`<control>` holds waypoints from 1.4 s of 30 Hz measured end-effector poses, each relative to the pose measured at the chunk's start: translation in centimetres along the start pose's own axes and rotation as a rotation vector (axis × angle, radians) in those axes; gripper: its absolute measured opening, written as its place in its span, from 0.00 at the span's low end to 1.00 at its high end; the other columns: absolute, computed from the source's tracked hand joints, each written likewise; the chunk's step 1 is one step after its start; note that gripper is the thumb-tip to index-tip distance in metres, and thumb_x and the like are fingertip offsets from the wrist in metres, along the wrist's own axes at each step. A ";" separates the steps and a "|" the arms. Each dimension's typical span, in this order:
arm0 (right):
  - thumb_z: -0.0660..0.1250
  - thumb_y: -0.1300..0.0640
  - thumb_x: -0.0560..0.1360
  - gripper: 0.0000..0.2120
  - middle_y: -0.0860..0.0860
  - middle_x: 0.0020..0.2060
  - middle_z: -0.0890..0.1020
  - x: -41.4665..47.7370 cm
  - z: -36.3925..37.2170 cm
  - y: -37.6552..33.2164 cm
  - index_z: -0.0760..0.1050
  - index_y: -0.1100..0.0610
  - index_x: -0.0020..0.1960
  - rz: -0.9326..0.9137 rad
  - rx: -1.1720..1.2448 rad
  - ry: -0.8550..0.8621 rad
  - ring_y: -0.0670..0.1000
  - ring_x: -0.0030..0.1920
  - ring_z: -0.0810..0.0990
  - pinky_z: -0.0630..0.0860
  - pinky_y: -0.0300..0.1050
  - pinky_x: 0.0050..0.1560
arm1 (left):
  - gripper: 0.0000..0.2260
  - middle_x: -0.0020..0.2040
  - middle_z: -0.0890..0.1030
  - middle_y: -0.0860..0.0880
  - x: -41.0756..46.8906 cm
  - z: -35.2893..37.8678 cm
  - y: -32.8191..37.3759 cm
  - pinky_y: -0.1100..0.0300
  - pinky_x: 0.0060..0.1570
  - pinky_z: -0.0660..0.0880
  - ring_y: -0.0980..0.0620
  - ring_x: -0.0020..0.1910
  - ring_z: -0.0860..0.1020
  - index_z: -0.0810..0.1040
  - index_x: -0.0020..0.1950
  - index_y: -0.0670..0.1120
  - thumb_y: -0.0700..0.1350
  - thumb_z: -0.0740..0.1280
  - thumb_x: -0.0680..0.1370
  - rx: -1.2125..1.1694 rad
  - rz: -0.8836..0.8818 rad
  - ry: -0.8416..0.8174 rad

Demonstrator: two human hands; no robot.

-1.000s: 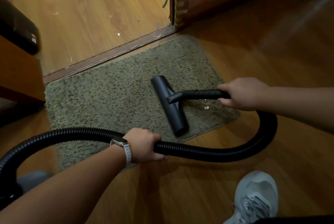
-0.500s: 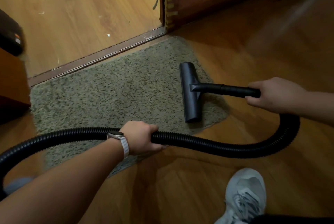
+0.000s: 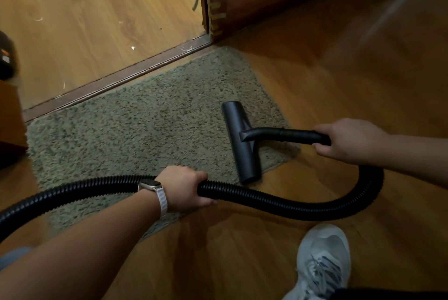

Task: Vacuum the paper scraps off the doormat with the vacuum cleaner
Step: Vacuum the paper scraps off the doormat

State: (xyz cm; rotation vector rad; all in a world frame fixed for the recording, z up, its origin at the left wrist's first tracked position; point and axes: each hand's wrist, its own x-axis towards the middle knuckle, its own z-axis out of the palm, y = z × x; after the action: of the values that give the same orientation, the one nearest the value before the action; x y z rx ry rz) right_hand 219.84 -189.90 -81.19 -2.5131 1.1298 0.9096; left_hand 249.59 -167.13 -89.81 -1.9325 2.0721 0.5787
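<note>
Doormat point(image 3: 135, 135) lies on the wooden floor point(image 3: 339, 81) just near of the door threshold point(image 3: 116, 79), running from the far right down to the near left. Your vacuum nozzle point(image 3: 242, 142) rests across the mat's right end, its near tip reaching past the mat's edge onto the floor. Your right hand point(image 3: 351, 139) comes in from the right with the forearm level, fingers curled tight around the rigid wand point(image 3: 286, 134), knuckles up. Your left hand point(image 3: 186, 188) reaches forward from the near left, arm nearly straight, and is wrapped closed around the ribbed hose point(image 3: 278, 202) above the mat's near edge; a watch point(image 3: 151, 187) sits on that wrist. The hose loops from your left hand out to the right and back up under your right hand. 1 grey sneaker point(image 3: 322, 261) stands on the floor at near right. A few paper scraps point(image 3: 132, 48) lie on the floor beyond the threshold.
</note>
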 end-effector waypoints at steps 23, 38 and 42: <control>0.60 0.44 0.82 0.10 0.48 0.34 0.77 3.7 -2.8 -7.7 0.73 0.48 0.57 -0.174 -0.075 0.100 0.48 0.30 0.74 0.68 0.44 0.27 | 0.24 0.41 0.78 0.53 -2.0 -0.8 -1.2 0.58 0.39 0.70 0.49 0.45 0.80 0.74 0.52 0.53 0.73 0.60 0.73 0.031 0.014 -0.041; 0.63 0.42 0.80 0.12 0.50 0.37 0.78 8.8 -6.2 -18.2 0.74 0.49 0.57 -0.190 0.081 0.211 0.51 0.35 0.78 0.69 0.44 0.30 | 0.24 0.45 0.81 0.53 -10.4 0.7 -12.8 0.57 0.41 0.76 0.50 0.45 0.81 0.73 0.50 0.54 0.73 0.55 0.72 0.043 -0.131 0.041; 0.63 0.42 0.79 0.11 0.48 0.38 0.79 11.0 -6.7 -21.6 0.74 0.47 0.55 -0.259 0.093 0.228 0.50 0.36 0.78 0.75 0.45 0.32 | 0.23 0.43 0.80 0.54 -12.1 0.5 -16.0 0.58 0.39 0.75 0.51 0.44 0.81 0.67 0.44 0.56 0.75 0.54 0.70 0.078 -0.199 0.066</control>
State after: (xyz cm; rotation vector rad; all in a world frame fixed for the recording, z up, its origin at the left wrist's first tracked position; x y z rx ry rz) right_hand 244.41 -184.85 -83.59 -2.6539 0.8532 0.5036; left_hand 266.51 -156.80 -86.83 -2.1055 1.8788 0.3894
